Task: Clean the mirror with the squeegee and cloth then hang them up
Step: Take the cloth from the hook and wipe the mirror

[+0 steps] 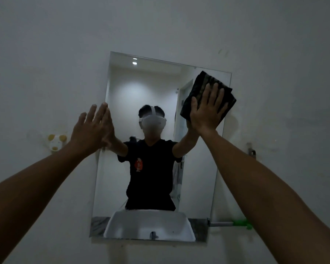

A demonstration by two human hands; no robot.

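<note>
Dim white bathroom wall, frameless rectangular mirror (156, 187) above sink. Right hand (208, 111) flat, fingers spread, pressing dark folded cloth (202, 82) on mirror's top-right corner. Left hand (91, 128) open, empty, braced at left edge. Uncleaned glass lies down-left.

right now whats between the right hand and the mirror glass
In the head view, a folded dark cloth lies between the right hand and the mirror, pressed flat near the top right corner. The left hand braces the mirror's left edge bare.
</note>
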